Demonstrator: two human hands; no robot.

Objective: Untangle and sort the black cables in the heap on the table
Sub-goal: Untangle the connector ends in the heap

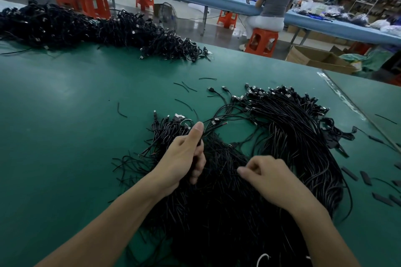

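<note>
A heap of tangled black cables point(227, 201) with USB plugs covers the near part of the green table point(65, 125). To its right lies a straighter bundle of cables point(299, 128), plugs pointing away from me. My left hand point(184, 158) grips a few cables from the heap between thumb and curled fingers, and those strands run off toward the right bundle. My right hand point(269, 178) sits on the heap with curled fingers, pinching thin strands at its fingertips.
A long second pile of black cables point(97, 28) lies at the table's far left. Short cable offcuts point(186, 86) and black sleeve pieces point(366, 178) are scattered about. Beyond the far edge sit orange stools point(262, 42), cardboard boxes point(314, 58) and a seated person point(273, 4).
</note>
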